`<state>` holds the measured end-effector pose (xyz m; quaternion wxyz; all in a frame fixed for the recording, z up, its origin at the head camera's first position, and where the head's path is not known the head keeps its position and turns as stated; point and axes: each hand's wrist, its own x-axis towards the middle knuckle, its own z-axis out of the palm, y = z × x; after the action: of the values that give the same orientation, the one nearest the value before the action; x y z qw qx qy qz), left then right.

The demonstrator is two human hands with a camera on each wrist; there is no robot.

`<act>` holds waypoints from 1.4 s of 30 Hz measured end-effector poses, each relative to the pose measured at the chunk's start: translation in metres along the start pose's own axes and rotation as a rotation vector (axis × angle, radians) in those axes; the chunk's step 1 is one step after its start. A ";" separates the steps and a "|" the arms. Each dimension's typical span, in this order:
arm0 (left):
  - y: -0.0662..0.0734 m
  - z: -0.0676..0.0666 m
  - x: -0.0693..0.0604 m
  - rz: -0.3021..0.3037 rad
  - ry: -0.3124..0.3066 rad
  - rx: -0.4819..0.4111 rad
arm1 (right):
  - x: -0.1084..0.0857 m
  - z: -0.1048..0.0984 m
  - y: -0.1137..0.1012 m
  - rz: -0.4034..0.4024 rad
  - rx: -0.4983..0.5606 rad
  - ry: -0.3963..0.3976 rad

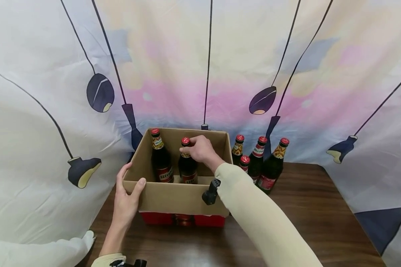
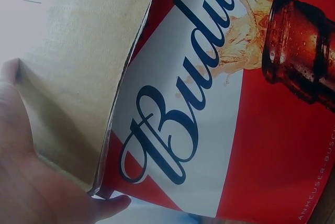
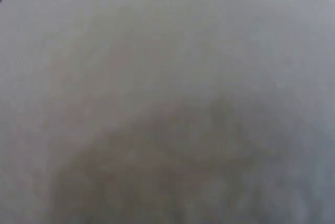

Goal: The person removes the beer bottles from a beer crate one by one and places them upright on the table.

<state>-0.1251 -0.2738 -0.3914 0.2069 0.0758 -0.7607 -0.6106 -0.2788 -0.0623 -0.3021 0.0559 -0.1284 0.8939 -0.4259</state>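
An open cardboard box (image 1: 177, 196) stands on the table, brown inside, with a flap folded down over its red front. My left hand (image 1: 125, 202) grips its near left corner, thumb over the flap. In the left wrist view, that hand (image 2: 31, 171) lies along the brown flap (image 2: 89, 72), beside the box's red and white printed side (image 2: 220, 145). Inside the box, my right hand (image 1: 202, 150) pinches the neck of a dark beer bottle (image 1: 188, 168) with a red cap. Another beer bottle (image 1: 161, 161) stands to its left. The right wrist view shows only a blurred pale surface.
Several more red-capped beer bottles (image 1: 270, 170) stand close together just right of the box. The dark wooden table (image 1: 307, 207) extends to the right and front. A printed curtain (image 1: 173, 74) hangs behind and along the sides.
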 end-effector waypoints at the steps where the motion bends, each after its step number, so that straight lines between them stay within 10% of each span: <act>1: 0.000 -0.001 0.000 0.000 0.000 0.001 | -0.001 0.000 0.000 0.003 0.023 0.009; 12: 0.001 -0.002 0.000 0.010 0.002 -0.004 | -0.028 -0.025 -0.006 -0.040 0.332 0.087; 42: -0.002 -0.003 0.002 0.016 0.000 0.003 | -0.111 -0.181 -0.088 -0.412 0.755 0.380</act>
<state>-0.1258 -0.2777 -0.3921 0.2118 0.0700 -0.7622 -0.6077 -0.1936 0.0505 -0.1209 -0.1517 -0.1933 0.6267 -0.7395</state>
